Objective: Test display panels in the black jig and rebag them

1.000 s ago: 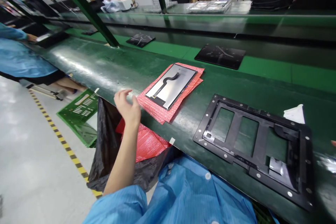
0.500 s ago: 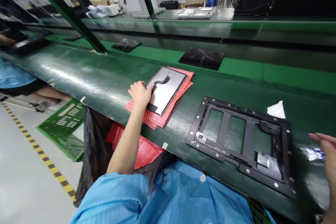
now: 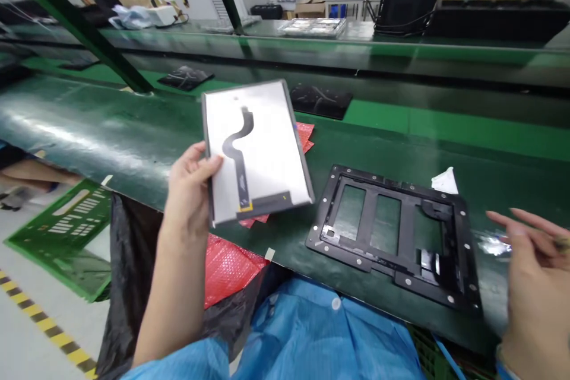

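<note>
My left hand (image 3: 189, 187) grips the left edge of an LCD screen panel (image 3: 269, 148), thumb on its silvery back. The panel is tilted up above the bench, with a dark curved ribbon cable (image 3: 238, 160) across it. Behind and below it, pink bubble wrap (image 3: 306, 133) is partly hidden. Over the bench's right side, my right hand (image 3: 538, 255) has its fingers apart and holds nothing. Between the hands a black frame (image 3: 369, 217) with rectangular openings and round metal dots along its rim lies flat. Close to my right fingertips is a crumpled shiny wrapper (image 3: 494, 244).
A white scrap (image 3: 445, 181) lies behind the frame. Dark panels (image 3: 321, 101) rest on the green strip farther back. Below the bench edge are a black bag (image 3: 129, 273), red bubble wrap (image 3: 231, 270) and a green crate (image 3: 66, 237). A green post (image 3: 84, 29) rises at the left.
My left hand has lifted the screen panel off the pink bubble wrap and tipped its back toward me. My right hand has come farther into view. The whole view has shifted somewhat.
</note>
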A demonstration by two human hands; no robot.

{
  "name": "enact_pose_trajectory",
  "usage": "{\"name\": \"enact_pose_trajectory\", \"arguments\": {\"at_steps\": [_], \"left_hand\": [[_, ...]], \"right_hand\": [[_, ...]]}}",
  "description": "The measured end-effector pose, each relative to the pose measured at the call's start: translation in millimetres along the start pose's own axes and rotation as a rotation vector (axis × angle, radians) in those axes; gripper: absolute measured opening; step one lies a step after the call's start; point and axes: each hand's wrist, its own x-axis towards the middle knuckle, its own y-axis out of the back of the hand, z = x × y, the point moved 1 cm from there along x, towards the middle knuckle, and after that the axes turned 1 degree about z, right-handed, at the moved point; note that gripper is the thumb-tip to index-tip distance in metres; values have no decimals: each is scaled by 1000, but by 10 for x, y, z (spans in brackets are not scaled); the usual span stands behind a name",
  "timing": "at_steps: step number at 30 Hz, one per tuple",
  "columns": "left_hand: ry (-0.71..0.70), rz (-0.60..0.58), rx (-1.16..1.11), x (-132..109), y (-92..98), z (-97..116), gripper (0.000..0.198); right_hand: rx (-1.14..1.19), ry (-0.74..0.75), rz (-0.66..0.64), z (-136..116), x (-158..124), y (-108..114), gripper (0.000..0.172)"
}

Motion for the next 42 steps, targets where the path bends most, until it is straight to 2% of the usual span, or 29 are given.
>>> {"name": "enact_pose_trajectory", "arguments": {"at_steps": [2,5,7,10,15,19,22,24,26,27,31,33,35,37,39,41,42], "left_hand": [[58,-86,-120,-287,-196,-131,47],[207,-244,-131,-665,-472,-316,47],[263,-334,-129,-829,-597,-381,47],[297,-412,-146,-936,-693,-403,48],[296,-467,-166,-969,-751,-386,46],[304,-475,-161,-977,-790,-413,45],[316,-448,-141,-951,-805,-431,47],[297,-358,-149,-905,-794,-408,47],[268,-241,-172,-842,-765,-346,46],[263,-201,-179,-810,-747,-306,44],[364,-152,-152,-706,-679,-186,34],[422,-139,-155,-683,-667,-184,31],[452,-153,-186,-690,-683,-207,33],[465,-204,-230,-723,-720,-229,36],[475,-287,-270,-775,-772,-238,38],[488,-379,-291,-832,-833,-239,40],[490,-420,-296,-861,-866,-241,41]], "right_hand": [[40,72,-126,-210,-147,-95,22],[36,300,-394,-508,-334,-290,12],[34,420,-457,-638,-388,-419,11],[-38,474,-459,-700,-374,-548,13],[-203,389,-475,-650,-296,-569,11],[-232,259,-534,-657,-279,-581,9],[-114,129,-603,-665,-272,-565,9],[53,20,-645,-615,-224,-476,11],[166,-80,-625,-486,-110,-303,17],[136,-121,-592,-390,-27,-192,20],[-353,-243,-473,94,367,215,24],[-522,-268,-429,284,505,317,18],[-620,-257,-379,369,555,349,13],[-701,-231,-317,325,510,339,12],[-719,-143,-223,153,384,308,18],[-580,95,-175,-120,199,252,25],[-455,264,-201,-276,93,212,25]]}}
